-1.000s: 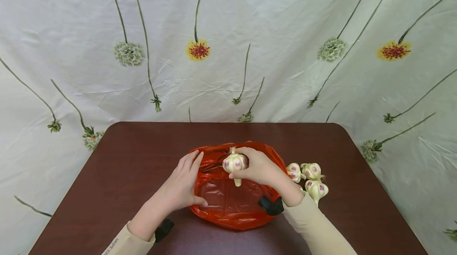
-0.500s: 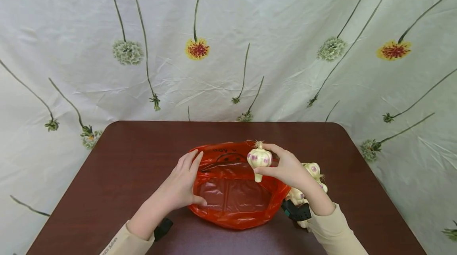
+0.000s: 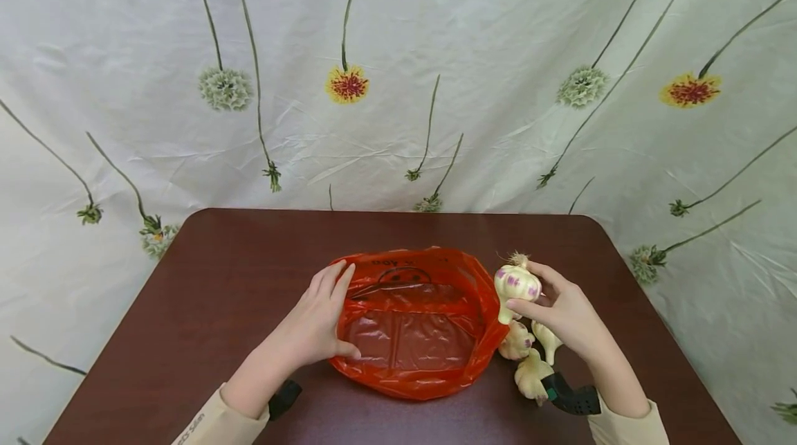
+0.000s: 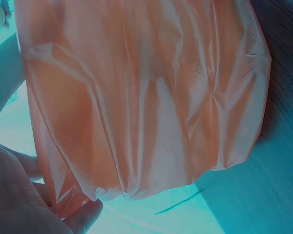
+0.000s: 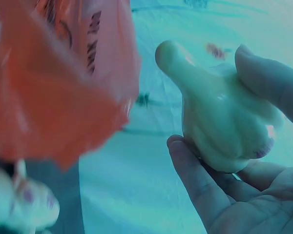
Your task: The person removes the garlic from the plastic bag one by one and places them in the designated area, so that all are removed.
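A red plastic bag (image 3: 417, 384) stands on the table with its mouth spread wide, and its bottom shows inside. My left hand (image 3: 314, 324) holds the bag's left rim; in the left wrist view its fingers (image 4: 88, 214) grip the edge of the bag (image 4: 136, 107). To the right of the bag, my right hand (image 3: 569, 313) pinches a garlic bulb (image 3: 518, 284), roots up and stem down, between thumb and fingers. The right wrist view shows this garlic bulb (image 5: 224, 117) beside the bag (image 5: 63, 92). Several more bulbs (image 3: 517, 341) lie below it on the table, partly covered by the right hand.
The dark red-brown table (image 3: 249, 251) has rounded far corners. Behind it hangs a pale cloth (image 3: 386, 147) printed with flowers. A black wrist camera (image 3: 569, 396) on the right wrist is close to a loose garlic bulb (image 3: 532, 376).
My right hand has moved right with the garlic bulb, from over the bag's mouth to beyond its right rim. My left hand stays at the bag's left rim.
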Tool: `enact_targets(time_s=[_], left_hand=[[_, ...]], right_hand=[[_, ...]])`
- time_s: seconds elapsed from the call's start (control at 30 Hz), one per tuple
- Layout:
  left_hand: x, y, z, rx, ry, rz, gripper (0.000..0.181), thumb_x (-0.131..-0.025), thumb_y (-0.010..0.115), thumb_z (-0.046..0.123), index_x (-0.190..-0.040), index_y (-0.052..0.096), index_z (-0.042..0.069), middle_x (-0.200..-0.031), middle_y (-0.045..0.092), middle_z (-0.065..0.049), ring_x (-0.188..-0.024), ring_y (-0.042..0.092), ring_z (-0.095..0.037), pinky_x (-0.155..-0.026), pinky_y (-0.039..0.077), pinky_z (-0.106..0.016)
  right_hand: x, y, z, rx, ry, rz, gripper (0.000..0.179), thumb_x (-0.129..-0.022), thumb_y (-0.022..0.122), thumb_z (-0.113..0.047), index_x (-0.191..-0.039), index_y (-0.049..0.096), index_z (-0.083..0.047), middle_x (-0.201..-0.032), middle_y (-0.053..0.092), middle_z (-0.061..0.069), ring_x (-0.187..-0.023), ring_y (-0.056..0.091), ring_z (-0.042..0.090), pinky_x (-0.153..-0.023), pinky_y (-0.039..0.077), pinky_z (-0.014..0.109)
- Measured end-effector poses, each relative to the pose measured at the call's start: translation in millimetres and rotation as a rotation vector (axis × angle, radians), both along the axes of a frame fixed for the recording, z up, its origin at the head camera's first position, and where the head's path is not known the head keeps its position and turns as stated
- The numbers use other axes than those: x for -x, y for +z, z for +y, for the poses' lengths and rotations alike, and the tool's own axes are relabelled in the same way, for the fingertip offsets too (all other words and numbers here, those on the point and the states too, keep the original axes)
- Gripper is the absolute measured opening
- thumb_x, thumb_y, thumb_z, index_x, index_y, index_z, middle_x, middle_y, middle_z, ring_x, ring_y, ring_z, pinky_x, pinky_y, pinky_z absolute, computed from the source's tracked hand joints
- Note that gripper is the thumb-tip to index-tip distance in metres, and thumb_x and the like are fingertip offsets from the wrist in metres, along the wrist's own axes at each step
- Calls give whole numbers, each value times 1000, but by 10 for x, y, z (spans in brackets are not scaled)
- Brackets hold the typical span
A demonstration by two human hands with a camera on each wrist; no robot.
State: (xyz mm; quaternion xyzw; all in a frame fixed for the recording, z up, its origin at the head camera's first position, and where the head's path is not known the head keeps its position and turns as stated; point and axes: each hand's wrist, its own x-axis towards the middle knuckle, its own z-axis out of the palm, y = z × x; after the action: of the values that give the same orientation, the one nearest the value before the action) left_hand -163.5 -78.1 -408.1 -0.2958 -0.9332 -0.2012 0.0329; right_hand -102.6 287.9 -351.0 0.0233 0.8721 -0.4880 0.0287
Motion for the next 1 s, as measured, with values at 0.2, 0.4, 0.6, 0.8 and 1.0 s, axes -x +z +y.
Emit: enact_targets(time_s=[0.2, 0.4, 0.6, 0.8, 1.0], left_hand=[[2, 15, 8, -1, -5, -4, 126, -52, 97, 36, -149, 30, -9, -152, 31, -29, -138, 31, -47, -109, 38, -57], [-1, 9, 17, -2, -6, -13, 126, -52, 97, 36, -149, 30, -8, -152, 31, -29, -138, 30, -46, -110, 37, -57], [-2, -8, 22, -5, -3, -10, 126, -52, 97, 36, -149, 30, -8, -152, 31, -29, -138, 31, -46, -110, 37, -57], [-2, -24, 18, -7, -4, -8, 126, -52, 97, 37, -149, 30, -8, -152, 31, -29, -138, 30, -46, -110, 37, -57], [1, -44, 18, -5, -7, -1, 126, -52, 97, 37, -149, 30, -8, -152, 31, -29, -138, 30, -47, -110, 37, -57]], right_hand=[[-229, -81, 335, -58, -104, -99, 82, -90, 73, -30, -152, 29, 1, -153, 36, 26, -115, 61, 10, -79, 50, 15], [-435, -245, 640, -109, -189, -159, 82, -90, 72, -32, -152, 30, 3, -151, 37, 29, -91, 46, -24, -76, 51, 15], [-549, -463, 864, -150, -192, -234, 80, -91, 70, -31, -150, 30, 6, -148, 41, 32, -92, 48, -20, -77, 50, 16], [-608, -699, 1007, -197, -161, -340, 84, -92, 69, -36, -149, 28, 10, -148, 39, 34, -109, 60, 7, -80, 53, 23], [-625, -906, 1057, -216, -146, -389, 84, -92, 67, -38, -145, 30, 16, -143, 43, 37, -119, 60, 35, -83, 55, 35]])
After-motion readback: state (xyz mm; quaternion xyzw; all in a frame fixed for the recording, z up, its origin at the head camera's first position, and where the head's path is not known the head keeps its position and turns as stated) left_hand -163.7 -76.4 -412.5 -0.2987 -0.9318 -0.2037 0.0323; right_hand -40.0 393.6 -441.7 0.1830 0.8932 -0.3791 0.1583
